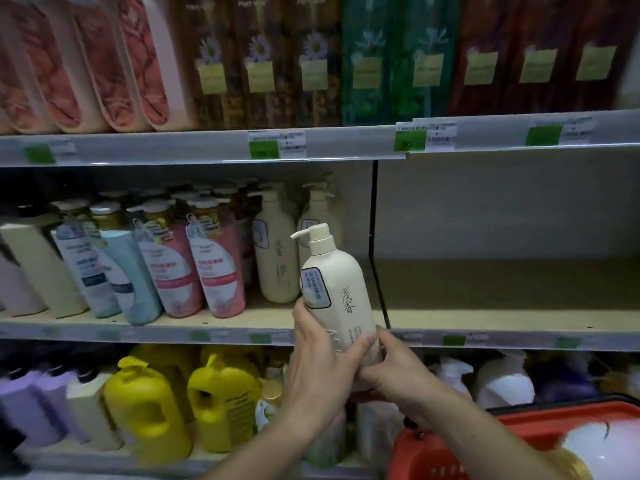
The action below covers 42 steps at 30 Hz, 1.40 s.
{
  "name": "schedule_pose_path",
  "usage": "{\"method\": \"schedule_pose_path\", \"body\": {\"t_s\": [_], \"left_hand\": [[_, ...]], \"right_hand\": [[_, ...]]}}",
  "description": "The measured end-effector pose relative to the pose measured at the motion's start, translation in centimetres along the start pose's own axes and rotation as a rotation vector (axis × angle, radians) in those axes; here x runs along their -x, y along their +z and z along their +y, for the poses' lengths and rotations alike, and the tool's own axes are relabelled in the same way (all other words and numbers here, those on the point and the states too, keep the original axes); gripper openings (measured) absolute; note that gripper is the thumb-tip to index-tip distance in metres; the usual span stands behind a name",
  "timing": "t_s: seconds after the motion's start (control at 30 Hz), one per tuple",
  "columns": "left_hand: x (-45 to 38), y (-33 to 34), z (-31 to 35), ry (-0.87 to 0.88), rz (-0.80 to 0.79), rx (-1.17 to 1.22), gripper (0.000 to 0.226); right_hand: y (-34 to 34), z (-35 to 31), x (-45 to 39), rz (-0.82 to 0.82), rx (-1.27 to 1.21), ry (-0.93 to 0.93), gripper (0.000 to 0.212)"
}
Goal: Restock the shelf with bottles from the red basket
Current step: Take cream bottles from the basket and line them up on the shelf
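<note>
A cream pump bottle (341,292) with dark characters on its front is held upright in front of the middle shelf (221,318). My left hand (320,362) grips its lower left side. My right hand (391,370) wraps round its base from the right. Two matching cream pump bottles (277,251) stand on that shelf just behind it. The red basket (460,448) sits at the bottom right, with a white bottle (599,448) inside.
Pink, blue and white bottles (194,268) fill the middle shelf's left part. A bare shelf bay (502,289) lies right of a black divider (377,271). Yellow jugs (221,403) and lilac bottles stand below; tall boxes and pink refill packs above.
</note>
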<state>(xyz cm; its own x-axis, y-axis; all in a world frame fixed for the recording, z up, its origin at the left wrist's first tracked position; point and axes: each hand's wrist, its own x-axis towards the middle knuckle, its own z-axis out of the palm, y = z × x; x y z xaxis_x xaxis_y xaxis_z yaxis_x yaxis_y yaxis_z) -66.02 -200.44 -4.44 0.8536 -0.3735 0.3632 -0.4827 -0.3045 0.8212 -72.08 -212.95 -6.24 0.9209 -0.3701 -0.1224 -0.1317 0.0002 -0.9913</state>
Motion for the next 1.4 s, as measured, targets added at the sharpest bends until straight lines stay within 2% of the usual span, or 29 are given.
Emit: {"method": "schedule_pose_path", "body": {"t_s": [0.07, 0.17, 0.33, 0.47, 0.53, 0.63, 0.93, 1.03, 1.1, 1.27, 1.4], "left_hand": [[-1.7, -1.2, -1.3, -0.001, -0.012, 0.026, 0.093], [-4.4, -3.1, -2.7, 0.018, -0.013, 0.057, 0.089], [-8.2, -4.8, -3.6, 0.098, 0.044, 0.009, 0.095], [-9.8, -4.8, -4.6, 0.121, 0.067, -0.017, 0.095], [-10.1, -4.5, -5.3, 0.133, 0.084, -0.051, 0.096], [-10.7, -4.2, -6.0, 0.141, 0.107, -0.105, 0.104], [-11.7, -3.6, -6.7, 0.131, 0.1, -0.208, 0.105], [-11.8, -3.1, -6.9, 0.144, 0.111, -0.216, 0.102], [-11.8, -2.7, -7.1, 0.14, 0.136, -0.221, 0.099], [-11.7, -1.9, -7.1, 0.154, 0.197, -0.27, 0.094], [-11.9, -2.5, -7.3, 0.153, 0.149, -0.264, 0.097]], "right_hand": [[1.7, -0.5, -1.4, 0.023, 0.009, 0.006, 0.061], [4.1, -1.8, -3.7, 0.128, 0.055, -0.001, 0.073], [6.9, -4.3, -6.6, 0.353, 0.261, 0.019, 0.059], [8.5, -4.5, -8.8, 0.44, 0.353, 0.048, 0.062], [9.1, -4.2, -9.4, 0.485, 0.372, 0.042, 0.053], [9.6, -3.9, -10.0, 0.558, 0.454, -0.006, 0.027], [10.3, -3.7, -10.8, 0.55, 0.552, -0.028, 0.02], [10.0, -3.9, -11.0, 0.587, 0.579, -0.022, 0.011], [9.7, -3.8, -11.2, 0.614, 0.583, -0.045, 0.02], [9.3, -4.0, -11.1, 0.603, 0.607, -0.091, 0.015], [9.3, -3.8, -10.9, 0.606, 0.638, -0.143, 0.035]]}}
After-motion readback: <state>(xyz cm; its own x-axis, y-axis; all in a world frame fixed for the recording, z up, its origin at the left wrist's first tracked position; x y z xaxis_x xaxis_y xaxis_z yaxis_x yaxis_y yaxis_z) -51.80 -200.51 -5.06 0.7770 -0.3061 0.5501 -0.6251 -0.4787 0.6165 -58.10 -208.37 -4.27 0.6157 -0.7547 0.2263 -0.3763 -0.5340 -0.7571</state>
